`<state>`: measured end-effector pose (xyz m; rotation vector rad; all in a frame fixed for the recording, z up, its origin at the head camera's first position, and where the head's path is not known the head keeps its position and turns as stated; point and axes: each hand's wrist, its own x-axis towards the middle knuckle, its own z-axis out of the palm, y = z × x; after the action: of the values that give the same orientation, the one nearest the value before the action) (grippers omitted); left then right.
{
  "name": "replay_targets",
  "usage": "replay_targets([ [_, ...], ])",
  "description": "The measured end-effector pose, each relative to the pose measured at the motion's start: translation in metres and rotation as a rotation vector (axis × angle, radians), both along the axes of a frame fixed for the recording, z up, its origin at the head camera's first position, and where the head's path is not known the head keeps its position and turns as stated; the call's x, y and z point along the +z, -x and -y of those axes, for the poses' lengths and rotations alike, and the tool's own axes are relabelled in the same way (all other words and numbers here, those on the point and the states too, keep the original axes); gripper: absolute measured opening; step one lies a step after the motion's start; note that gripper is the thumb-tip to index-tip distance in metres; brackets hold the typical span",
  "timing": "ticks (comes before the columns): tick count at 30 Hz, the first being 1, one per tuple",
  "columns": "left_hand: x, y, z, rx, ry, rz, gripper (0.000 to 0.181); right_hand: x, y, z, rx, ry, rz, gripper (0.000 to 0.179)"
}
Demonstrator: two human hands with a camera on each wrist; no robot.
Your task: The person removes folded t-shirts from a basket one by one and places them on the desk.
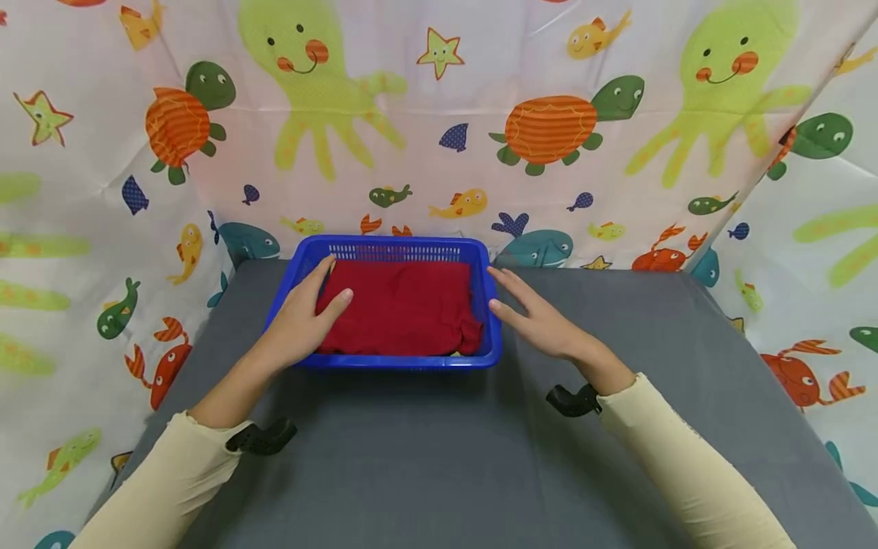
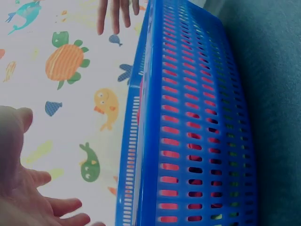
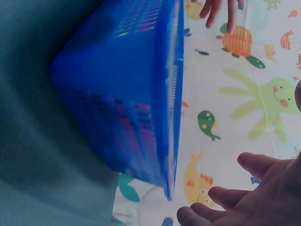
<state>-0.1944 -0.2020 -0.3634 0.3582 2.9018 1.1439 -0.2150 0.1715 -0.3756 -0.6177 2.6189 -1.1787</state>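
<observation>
A blue plastic basket (image 1: 405, 362) with slotted walls sits on the grey table, holding a folded dark red cloth (image 1: 398, 305). Over the basket's left side hovers my left hand (image 1: 302, 316), its fingers extended and the thumb spread toward the cloth. My right hand (image 1: 531, 316) is beside the right rim, fingers straight and pointing at it; whether the fingertips touch the rim I cannot tell. Both wrist views show the basket's side wall (image 2: 188, 117) with red cloth behind the slots. In the right wrist view the right hand (image 3: 254, 197) has spread fingers and holds nothing.
Grey cloth covers the table (image 1: 411, 457). A white curtain (image 1: 439, 191) printed with sea animals stands behind the basket and along both sides. Black wrist mounts (image 1: 264, 437) protrude inward from the two sleeves.
</observation>
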Motion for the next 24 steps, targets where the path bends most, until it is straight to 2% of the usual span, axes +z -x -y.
replay_targets([
  [3, 0.008, 0.007, -0.002, -0.005, -0.074, 0.033, 0.075, 0.008, 0.006, 0.004, 0.042, 0.098, 0.037, 0.065],
  [7, 0.006, 0.010, 0.000, 0.003, -0.146, 0.105, 0.073, 0.008, 0.008, 0.008, 0.072, 0.191, 0.093, 0.062],
  [9, 0.006, 0.012, 0.002, -0.003, -0.209, 0.154, 0.071, 0.010, 0.009, 0.010, 0.067, 0.238, 0.134, 0.061],
  [16, 0.007, 0.025, 0.010, -0.014, -0.428, 0.337, 0.072, 0.019, 0.022, 0.015, 0.061, 0.504, 0.392, 0.063],
  [21, 0.004, 0.032, 0.016, -0.044, -0.557, 0.456, 0.077, 0.018, 0.031, 0.020, 0.051, 0.618, 0.534, 0.068],
  [24, 0.003, 0.035, 0.020, -0.054, -0.631, 0.505, 0.079, 0.019, 0.036, 0.029, 0.031, 0.680, 0.599, 0.072],
])
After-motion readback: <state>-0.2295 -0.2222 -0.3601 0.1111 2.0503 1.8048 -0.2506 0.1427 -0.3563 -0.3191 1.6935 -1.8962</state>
